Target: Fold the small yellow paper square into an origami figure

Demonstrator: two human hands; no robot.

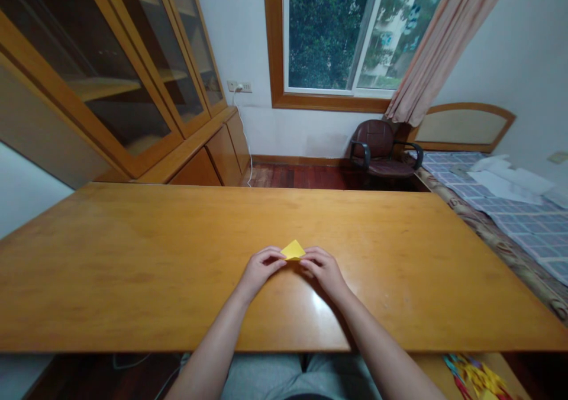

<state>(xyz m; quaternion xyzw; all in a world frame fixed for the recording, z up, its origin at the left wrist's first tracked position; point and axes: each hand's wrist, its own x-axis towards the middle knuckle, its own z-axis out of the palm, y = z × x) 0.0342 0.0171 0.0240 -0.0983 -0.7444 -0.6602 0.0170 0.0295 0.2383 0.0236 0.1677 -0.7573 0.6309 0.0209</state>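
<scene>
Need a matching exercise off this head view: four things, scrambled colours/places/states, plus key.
1. yellow paper
2. curtain
3. chair
4. cabinet

A. brownish red
B. wood and glass
C. held between the left hand and the right hand
D. pink, hanging at the window

Pairs: 1-C, 2-D, 3-A, 4-B

The paper [293,250] is between the left hand [262,270] and the right hand [323,268], over the table [155,258]. A cupboard [139,63] is on the far left. The window [331,30] is in the far wall [239,21]. A chair [377,142] is far right, with the bed [519,228] right of it.
</scene>
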